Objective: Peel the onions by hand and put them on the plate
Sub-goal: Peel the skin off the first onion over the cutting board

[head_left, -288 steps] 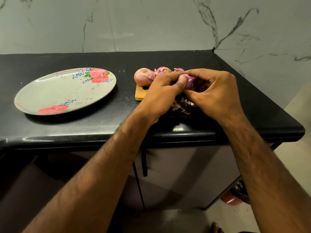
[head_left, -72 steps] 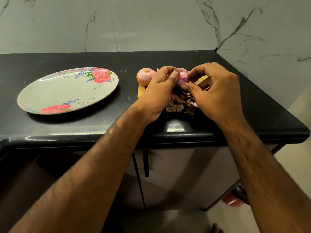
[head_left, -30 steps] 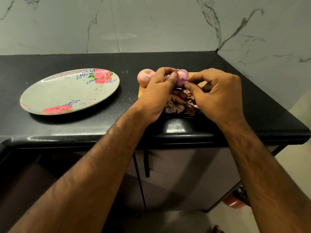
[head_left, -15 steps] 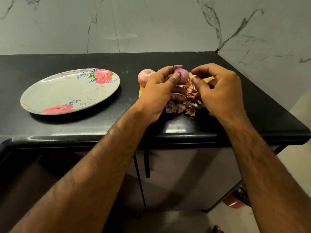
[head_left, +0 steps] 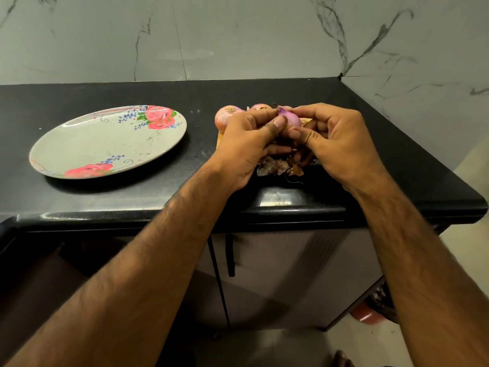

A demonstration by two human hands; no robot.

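Observation:
A small purple onion (head_left: 290, 120), mostly peeled, sits between both my hands above a wooden board (head_left: 219, 137). My left hand (head_left: 247, 143) grips it from the left, thumb on its side. My right hand (head_left: 336, 140) holds it from the right, thumb pressed on its lower front. Behind my left hand lie unpeeled onions, one pink and round (head_left: 226, 117), another (head_left: 260, 106) only partly showing. Dry peel scraps (head_left: 277, 166) lie in a heap under my hands. The oval floral plate (head_left: 79, 144) lies at the left of the black counter, with nothing on it.
The counter's front edge (head_left: 238, 213) runs just below my wrists, with cupboard doors beneath it. A marble wall rises behind and to the right. A red tub (head_left: 366, 315) stands on the floor at lower right.
My right hand has come back onto the onion from the right, its thumb now on the bulb. More smooth purple flesh shows. The plate and the other onions have not moved.

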